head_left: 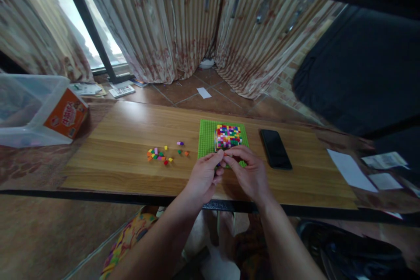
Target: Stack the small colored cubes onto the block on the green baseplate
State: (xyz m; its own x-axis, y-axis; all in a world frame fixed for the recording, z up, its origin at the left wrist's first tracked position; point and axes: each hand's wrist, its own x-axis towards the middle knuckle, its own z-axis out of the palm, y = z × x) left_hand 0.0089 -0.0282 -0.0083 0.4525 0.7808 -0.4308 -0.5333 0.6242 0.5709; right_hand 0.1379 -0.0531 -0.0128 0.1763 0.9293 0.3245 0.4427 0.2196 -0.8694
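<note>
My left hand (pixel 206 175) and my right hand (pixel 251 173) meet fingertip to fingertip over the front edge of a green studded baseplate (pixel 206 133). Both are closed in a pinch. A dark blue toy brick (pixel 218 165) shows among the left fingers. Between the right thumb and forefinger is something tiny and reddish, mostly hidden, apparently another brick. Just beyond the fingers, a block built of many-coloured toy bricks (pixel 229 136) stands on the baseplate. Loose toy bricks (pixel 156 155) in several colours lie scattered on the wooden board to the left.
The wooden board (pixel 121 127) carries a black phone (pixel 276 149) right of the baseplate. A clear plastic bin (pixel 33 109) with an orange label stands at the far left. White paper (pixel 351 169) lies at the right. Striped curtains (pixel 183 26) hang beyond the board.
</note>
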